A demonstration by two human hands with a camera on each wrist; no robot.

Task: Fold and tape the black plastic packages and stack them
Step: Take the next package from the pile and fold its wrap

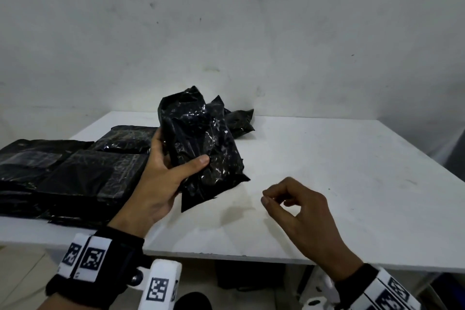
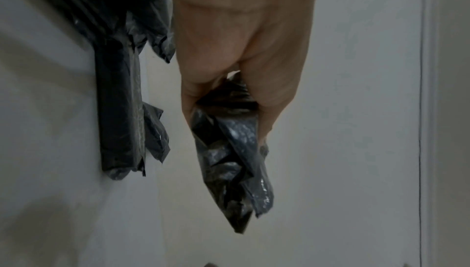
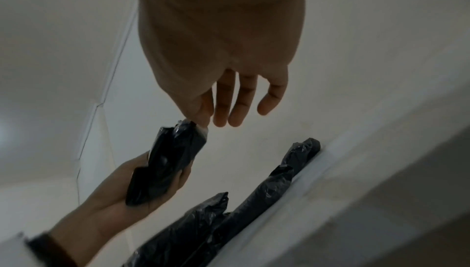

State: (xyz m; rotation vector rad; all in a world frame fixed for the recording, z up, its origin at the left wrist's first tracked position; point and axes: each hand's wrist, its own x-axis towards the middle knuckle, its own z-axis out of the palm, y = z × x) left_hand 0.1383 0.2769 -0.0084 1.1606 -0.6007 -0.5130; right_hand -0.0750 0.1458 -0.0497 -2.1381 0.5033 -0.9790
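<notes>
White table point(image 1: 327, 158) vs plain scuffed grey-white wall point(image 1: 226, 20). Left hand point(image 1: 161, 178) grips crumpled black package point(image 1: 201, 146), held above table. Right hand point(image 1: 299, 206) hovers nearby, fingers loosely curled, holding nothing. Flat stack point(image 1: 63, 171) on table's left; another bag point(image 1: 239, 121) at back edge.

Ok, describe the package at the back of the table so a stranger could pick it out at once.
Start at the white table and follow it to the far edge against the wall. The loose black package lies there alone, behind the one gripped by the left hand. Unlike the flat taped packages stacked at the left, it is puffy and crumpled.
</notes>
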